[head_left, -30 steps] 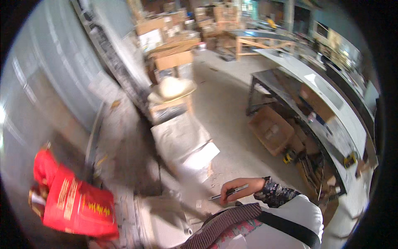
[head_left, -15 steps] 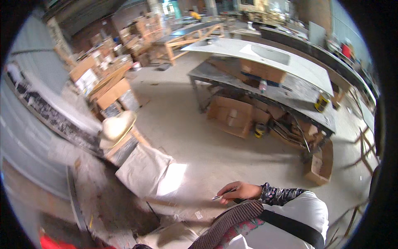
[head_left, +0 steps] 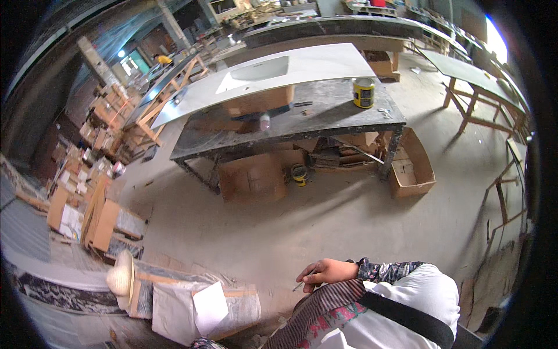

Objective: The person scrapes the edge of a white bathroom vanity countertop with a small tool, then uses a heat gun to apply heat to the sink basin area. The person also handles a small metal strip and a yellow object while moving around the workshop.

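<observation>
1. Right hand [head_left: 331,271]: fingers are bent around a slim pen-like tool [head_left: 298,287], whose tip projects past the fingertips, above the floor. The tool touches no workpiece; it appears to be only carried, with no stroke in progress.
2. Left hand: outside the view; whether it holds anything cannot be told. A patterned cuff [head_left: 205,344] shows at the lower edge, well to the left of the right hand. The hands appear apart.
3. Left of the right hand: a white sheet [head_left: 210,305] lies over a cloth-covered stack [head_left: 170,308], with a straw hat [head_left: 120,280] at its far end. Any marks on the sheet are too small to tell.
4. Ahead of the right hand, across the floor [head_left: 232,232]: a dark workbench [head_left: 331,119], with an open cardboard box [head_left: 414,168] beside its right end and a yellow-and-black tin [head_left: 299,174] beneath.
5. On the workbench, well beyond the hand's reach: a white countertop slab [head_left: 331,60], raised on a brown carton [head_left: 256,103]. Its basin [head_left: 257,71] is already formed; what finishing remains cannot be judged. A larger tin [head_left: 363,94] stands just beside it.
6. Farthest, ahead and left: stacked cartons [head_left: 107,113] and a person in yellow [head_left: 163,59].
</observation>
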Demonstrator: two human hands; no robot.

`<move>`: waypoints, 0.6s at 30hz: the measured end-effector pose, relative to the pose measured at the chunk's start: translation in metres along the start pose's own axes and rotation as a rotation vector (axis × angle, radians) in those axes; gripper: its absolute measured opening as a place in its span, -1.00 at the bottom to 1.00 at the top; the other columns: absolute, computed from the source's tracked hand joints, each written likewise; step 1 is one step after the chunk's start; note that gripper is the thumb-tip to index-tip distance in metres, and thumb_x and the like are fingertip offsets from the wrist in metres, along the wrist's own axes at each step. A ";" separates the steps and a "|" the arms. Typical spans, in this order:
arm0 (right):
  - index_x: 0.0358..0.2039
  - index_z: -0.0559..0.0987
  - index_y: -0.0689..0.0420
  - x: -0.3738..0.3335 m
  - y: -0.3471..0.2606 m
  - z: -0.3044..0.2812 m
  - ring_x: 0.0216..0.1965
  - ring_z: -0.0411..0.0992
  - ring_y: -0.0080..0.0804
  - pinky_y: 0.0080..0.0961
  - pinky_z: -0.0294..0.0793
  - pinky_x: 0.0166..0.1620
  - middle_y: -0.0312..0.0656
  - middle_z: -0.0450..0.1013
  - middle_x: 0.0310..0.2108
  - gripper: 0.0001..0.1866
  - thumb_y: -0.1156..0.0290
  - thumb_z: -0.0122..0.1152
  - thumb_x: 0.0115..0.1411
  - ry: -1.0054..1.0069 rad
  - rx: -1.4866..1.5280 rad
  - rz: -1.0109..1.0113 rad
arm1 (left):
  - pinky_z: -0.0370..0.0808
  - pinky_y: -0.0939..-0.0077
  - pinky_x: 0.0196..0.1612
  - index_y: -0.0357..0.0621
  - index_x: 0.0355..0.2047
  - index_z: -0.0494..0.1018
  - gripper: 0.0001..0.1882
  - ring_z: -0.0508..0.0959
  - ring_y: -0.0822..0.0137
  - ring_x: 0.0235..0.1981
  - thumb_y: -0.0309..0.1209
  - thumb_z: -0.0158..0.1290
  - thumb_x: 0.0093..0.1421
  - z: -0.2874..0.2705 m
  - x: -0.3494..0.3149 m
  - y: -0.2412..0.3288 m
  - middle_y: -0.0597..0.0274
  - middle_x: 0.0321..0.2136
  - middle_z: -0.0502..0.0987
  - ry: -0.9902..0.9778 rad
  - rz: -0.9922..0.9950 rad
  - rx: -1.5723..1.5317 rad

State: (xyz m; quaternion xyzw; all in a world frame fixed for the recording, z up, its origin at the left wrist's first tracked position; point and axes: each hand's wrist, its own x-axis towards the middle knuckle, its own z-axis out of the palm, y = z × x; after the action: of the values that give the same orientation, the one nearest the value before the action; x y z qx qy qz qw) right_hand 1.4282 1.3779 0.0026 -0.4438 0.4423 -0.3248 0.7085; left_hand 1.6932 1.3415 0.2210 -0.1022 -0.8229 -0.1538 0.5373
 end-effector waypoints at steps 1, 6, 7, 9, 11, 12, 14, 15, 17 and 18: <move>0.09 0.47 0.25 -0.008 0.001 -0.017 -0.20 0.51 -0.57 -0.60 0.46 -0.06 -0.22 0.59 -0.25 -0.57 0.19 0.01 0.38 0.035 0.011 -0.030 | 0.44 0.30 -0.53 -0.22 -0.32 0.33 -0.88 0.46 0.19 -0.60 -0.41 -0.05 0.26 0.017 0.015 -0.009 0.05 -0.47 0.46 -0.023 0.012 -0.073; 0.01 0.53 0.22 -0.052 0.005 -0.092 -0.24 0.52 -0.57 -0.61 0.47 -0.14 -0.22 0.61 -0.30 -0.57 0.12 0.03 0.37 0.217 0.116 -0.061 | 0.42 0.28 -0.56 -0.20 -0.33 0.32 -0.90 0.45 0.19 -0.63 -0.42 -0.07 0.25 0.102 0.072 -0.055 0.06 -0.52 0.44 -0.105 0.071 -0.389; -0.03 0.54 0.22 -0.065 0.007 -0.104 -0.25 0.53 -0.56 -0.61 0.47 -0.15 -0.21 0.61 -0.30 -0.57 0.09 0.05 0.35 0.256 0.175 -0.112 | 0.42 0.27 -0.57 -0.20 -0.33 0.32 -0.90 0.45 0.19 -0.64 -0.43 -0.08 0.25 0.119 0.081 -0.064 0.06 -0.53 0.43 -0.120 0.085 -0.457; -0.05 0.55 0.24 -0.092 0.011 -0.131 -0.27 0.53 -0.55 -0.61 0.48 -0.17 -0.20 0.61 -0.30 -0.56 0.09 0.06 0.35 0.319 0.162 -0.154 | 0.41 0.26 -0.59 -0.20 -0.34 0.32 -0.91 0.44 0.19 -0.65 -0.43 -0.09 0.25 0.155 0.102 -0.083 0.06 -0.55 0.43 -0.146 0.124 -0.593; -0.08 0.56 0.24 -0.124 0.016 -0.152 -0.29 0.54 -0.55 -0.61 0.48 -0.20 -0.20 0.61 -0.31 -0.57 0.10 0.06 0.35 0.441 0.150 -0.188 | 0.40 0.25 -0.60 -0.19 -0.35 0.31 -0.92 0.44 0.19 -0.67 -0.44 -0.10 0.24 0.191 0.123 -0.100 0.07 -0.57 0.42 -0.179 0.174 -0.735; -0.08 0.56 0.24 -0.133 0.021 -0.162 -0.30 0.53 -0.55 -0.61 0.48 -0.20 -0.21 0.60 -0.32 -0.58 0.10 0.06 0.35 0.515 0.212 -0.180 | 0.40 0.25 -0.61 -0.19 -0.35 0.31 -0.92 0.43 0.19 -0.68 -0.44 -0.10 0.24 0.208 0.130 -0.111 0.07 -0.58 0.42 -0.197 0.197 -0.805; -0.07 0.56 0.24 -0.165 0.031 -0.175 -0.32 0.53 -0.56 -0.61 0.47 -0.21 -0.24 0.60 -0.34 -0.58 0.11 0.06 0.35 0.668 0.317 -0.167 | 0.39 0.24 -0.63 -0.18 -0.35 0.30 -0.93 0.43 0.19 -0.69 -0.45 -0.11 0.24 0.244 0.150 -0.123 0.07 -0.60 0.41 -0.231 0.246 -0.949; -0.07 0.57 0.24 -0.181 0.038 -0.179 -0.33 0.52 -0.57 -0.61 0.48 -0.21 -0.25 0.60 -0.35 -0.58 0.11 0.06 0.35 0.723 0.346 -0.222 | 0.38 0.23 -0.64 -0.18 -0.36 0.30 -0.93 0.42 0.19 -0.70 -0.45 -0.12 0.24 0.261 0.158 -0.129 0.07 -0.61 0.40 -0.248 0.268 -1.016; -0.07 0.57 0.24 -0.209 0.052 -0.183 -0.34 0.52 -0.58 -0.62 0.48 -0.21 -0.27 0.59 -0.37 -0.58 0.12 0.07 0.35 0.862 0.395 -0.238 | 0.38 0.22 -0.65 -0.17 -0.36 0.30 -0.94 0.42 0.19 -0.71 -0.46 -0.13 0.24 0.296 0.176 -0.138 0.08 -0.63 0.40 -0.284 0.314 -1.156; -0.08 0.58 0.24 -0.223 0.058 -0.181 -0.34 0.51 -0.59 -0.63 0.48 -0.21 -0.27 0.58 -0.37 -0.58 0.12 0.07 0.35 0.918 0.423 -0.278 | 0.37 0.22 -0.66 -0.17 -0.37 0.30 -0.94 0.42 0.19 -0.72 -0.47 -0.13 0.23 0.314 0.186 -0.141 0.08 -0.64 0.39 -0.303 0.338 -1.227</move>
State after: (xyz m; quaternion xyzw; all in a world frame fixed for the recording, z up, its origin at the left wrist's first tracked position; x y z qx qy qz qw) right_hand 1.1776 1.5293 -0.0144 -0.1574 0.5688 -0.6590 0.4664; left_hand 1.3040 1.3246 0.2532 -0.5387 -0.6250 -0.4929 0.2761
